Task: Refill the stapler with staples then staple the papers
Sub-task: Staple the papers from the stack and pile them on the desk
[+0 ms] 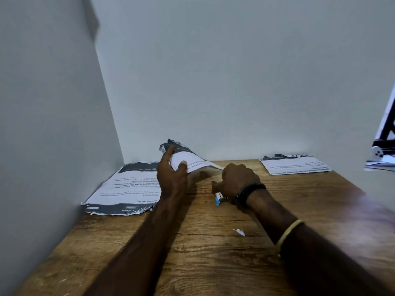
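Observation:
My left hand (172,175) pinches a bent sheaf of printed papers (188,160) between thumb and forefinger and lifts its near end off the wooden table (192,242). My right hand (239,180) is curled over a small blue and white stapler (218,198), whose rear end sticks out under the wrist; the front of the stapler is hidden by the hand. The far corner of the lifted papers reaches under my right hand. Whether the stapler's jaws are on the paper cannot be seen.
A stack of printed sheets (126,189) lies at the left against the grey wall. Another printed sheet (295,164) lies at the back right. A black and white stand (382,146) sits at the right edge. A paper scrap (240,231) lies near my right forearm.

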